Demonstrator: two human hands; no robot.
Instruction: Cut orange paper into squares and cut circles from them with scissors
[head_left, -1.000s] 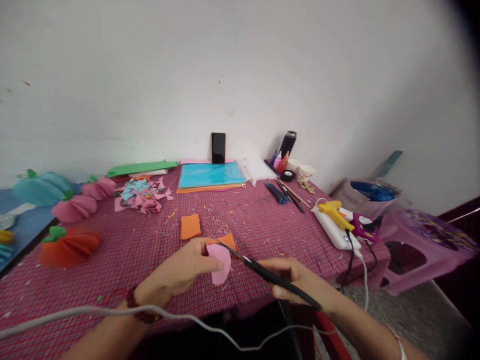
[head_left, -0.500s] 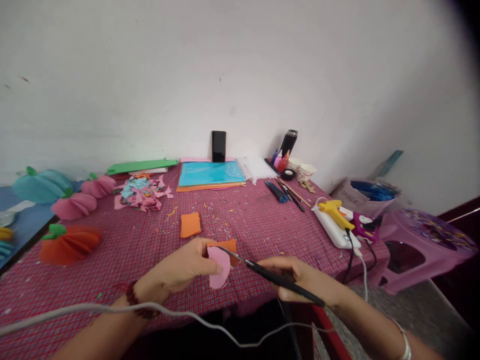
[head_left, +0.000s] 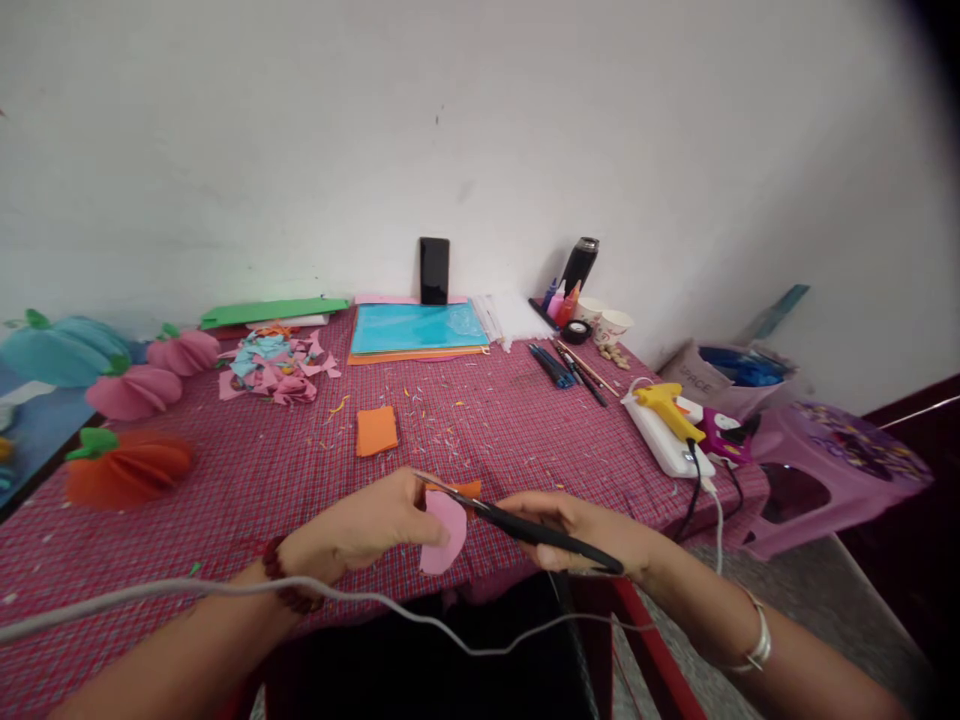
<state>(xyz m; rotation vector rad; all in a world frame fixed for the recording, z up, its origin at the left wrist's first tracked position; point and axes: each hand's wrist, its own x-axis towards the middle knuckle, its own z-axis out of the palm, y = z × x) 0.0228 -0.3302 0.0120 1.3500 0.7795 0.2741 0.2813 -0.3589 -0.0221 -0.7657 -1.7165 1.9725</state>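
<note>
Between the thumb and fingers of my left hand (head_left: 371, 525) is a rounded piece of pink paper (head_left: 444, 540), pinched near the table's front edge. My right hand (head_left: 562, 528) is wrapped around the black handles of a pair of scissors (head_left: 517, 523). Their blades point left, across the top of the pink paper, with the tips close to my left fingers. Whether the blades are parted I cannot tell. Behind them lies an orange paper piece (head_left: 471, 489), partly covered. Farther back on the cloth is a small stack of orange paper (head_left: 376, 431).
Paper pumpkins (head_left: 131, 470) stand at left beside a heap of paper scraps (head_left: 281, 370). Coloured sheets (head_left: 420, 328) and a phone (head_left: 434, 270) are at the wall. A yellow glue gun (head_left: 670, 408) rests on a power strip (head_left: 667, 440) at right. A white cable (head_left: 390, 628) crosses in front.
The pink paper has tilted in my left hand. The scissors have shifted slightly, their tips now nearer my left fingers. The whole view has moved a little.
</note>
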